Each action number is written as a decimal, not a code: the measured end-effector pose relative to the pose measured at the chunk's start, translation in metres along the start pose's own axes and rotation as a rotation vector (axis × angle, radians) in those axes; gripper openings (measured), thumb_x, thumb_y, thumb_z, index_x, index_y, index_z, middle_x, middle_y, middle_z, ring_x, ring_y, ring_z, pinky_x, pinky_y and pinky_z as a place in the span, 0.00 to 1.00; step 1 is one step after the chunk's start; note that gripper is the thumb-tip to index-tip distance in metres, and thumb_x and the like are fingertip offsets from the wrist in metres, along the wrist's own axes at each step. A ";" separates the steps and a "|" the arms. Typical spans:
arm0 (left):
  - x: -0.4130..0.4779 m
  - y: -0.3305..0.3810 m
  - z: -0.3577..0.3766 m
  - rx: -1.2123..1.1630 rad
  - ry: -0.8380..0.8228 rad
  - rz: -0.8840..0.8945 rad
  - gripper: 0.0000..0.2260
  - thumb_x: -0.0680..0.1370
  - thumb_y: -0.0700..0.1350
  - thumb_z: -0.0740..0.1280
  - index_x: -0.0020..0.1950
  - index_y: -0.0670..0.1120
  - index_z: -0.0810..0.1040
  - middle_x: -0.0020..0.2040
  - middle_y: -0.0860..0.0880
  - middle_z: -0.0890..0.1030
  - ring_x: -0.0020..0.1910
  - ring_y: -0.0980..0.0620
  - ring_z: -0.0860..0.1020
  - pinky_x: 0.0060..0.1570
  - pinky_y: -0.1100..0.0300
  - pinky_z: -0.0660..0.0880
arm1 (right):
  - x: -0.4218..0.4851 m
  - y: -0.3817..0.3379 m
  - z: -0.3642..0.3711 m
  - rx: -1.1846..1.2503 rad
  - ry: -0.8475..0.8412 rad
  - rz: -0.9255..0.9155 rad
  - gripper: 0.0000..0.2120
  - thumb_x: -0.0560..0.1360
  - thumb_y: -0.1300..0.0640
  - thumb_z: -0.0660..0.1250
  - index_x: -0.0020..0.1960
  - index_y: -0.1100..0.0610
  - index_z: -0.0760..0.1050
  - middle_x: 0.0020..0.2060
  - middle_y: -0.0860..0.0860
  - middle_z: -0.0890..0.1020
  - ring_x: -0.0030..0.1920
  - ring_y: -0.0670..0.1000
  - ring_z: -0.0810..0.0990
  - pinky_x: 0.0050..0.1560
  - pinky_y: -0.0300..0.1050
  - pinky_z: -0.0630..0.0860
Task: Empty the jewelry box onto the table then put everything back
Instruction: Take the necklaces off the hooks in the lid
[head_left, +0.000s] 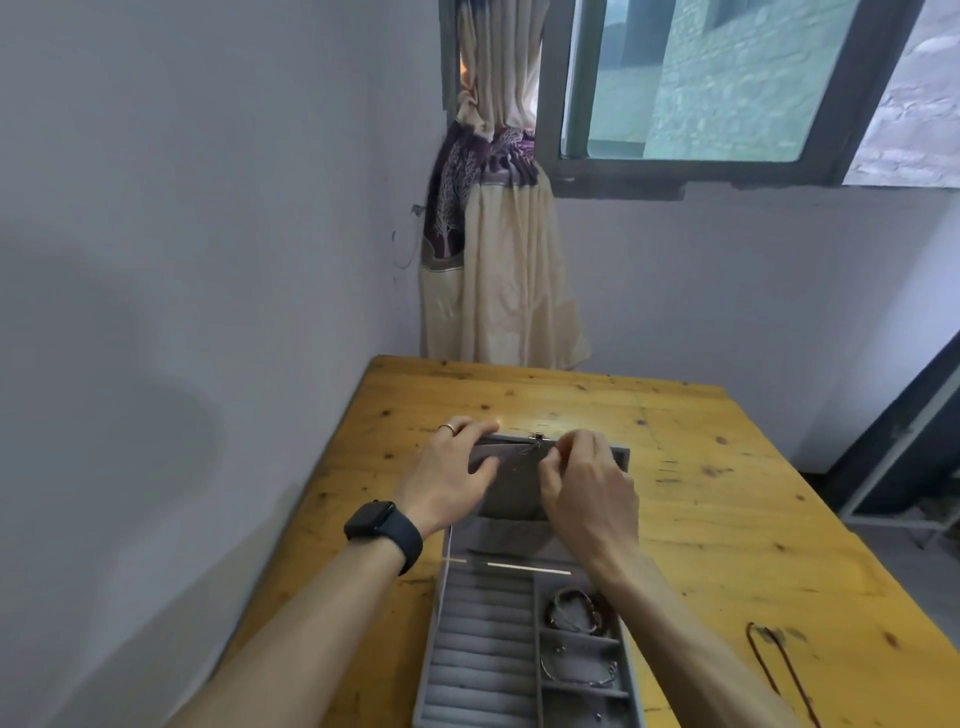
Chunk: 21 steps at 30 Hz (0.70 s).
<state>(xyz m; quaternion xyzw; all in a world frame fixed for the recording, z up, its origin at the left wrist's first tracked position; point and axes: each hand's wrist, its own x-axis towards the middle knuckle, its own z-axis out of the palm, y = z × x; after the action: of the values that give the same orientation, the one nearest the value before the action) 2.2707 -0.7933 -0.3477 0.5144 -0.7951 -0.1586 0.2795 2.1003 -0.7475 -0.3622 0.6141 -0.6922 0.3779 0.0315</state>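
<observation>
A grey jewelry box (483, 654) lies open on the wooden table (727, 519), its lid (514, 483) laid back away from me. My left hand (447, 478) holds the lid's left edge, thumb on its lining. My right hand (587, 483) pinches something thin at the lid's top edge; what it is I cannot make out. Inside the box are ring rolls on the left, beaded bracelets (576, 610) in the upper right compartment and a thin silver bangle (576, 670) below them. A dark red cord necklace (779, 670) lies on the table to the right.
The table stands against a pale wall on the left. A tied cream and purple curtain (493, 234) hangs behind the table's far edge, under a window (727, 83). A dark frame (904, 441) stands at the right.
</observation>
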 end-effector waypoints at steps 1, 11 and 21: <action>0.000 0.002 -0.001 -0.001 -0.005 -0.003 0.19 0.81 0.52 0.64 0.72 0.56 0.71 0.69 0.57 0.71 0.64 0.54 0.73 0.58 0.60 0.73 | 0.002 0.000 -0.004 0.033 -0.012 -0.038 0.06 0.80 0.53 0.62 0.49 0.55 0.72 0.45 0.52 0.79 0.36 0.55 0.77 0.35 0.45 0.67; -0.005 0.046 -0.035 -0.214 -0.007 0.187 0.21 0.72 0.53 0.73 0.65 0.63 0.77 0.60 0.64 0.79 0.63 0.64 0.72 0.62 0.62 0.71 | 0.016 -0.009 -0.063 0.237 0.029 -0.246 0.04 0.78 0.49 0.64 0.47 0.43 0.70 0.42 0.38 0.76 0.38 0.37 0.78 0.37 0.30 0.70; -0.007 0.114 -0.084 -0.428 -0.059 0.198 0.08 0.78 0.52 0.69 0.53 0.52 0.86 0.45 0.57 0.86 0.48 0.60 0.82 0.51 0.57 0.81 | 0.018 -0.027 -0.131 0.279 0.102 -0.294 0.06 0.77 0.51 0.68 0.46 0.44 0.71 0.41 0.39 0.78 0.39 0.37 0.78 0.36 0.25 0.68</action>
<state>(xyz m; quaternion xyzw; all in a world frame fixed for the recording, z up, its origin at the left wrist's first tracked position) 2.2410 -0.7358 -0.2219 0.3581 -0.7978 -0.3103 0.3729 2.0644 -0.6877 -0.2470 0.6871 -0.5335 0.4919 0.0358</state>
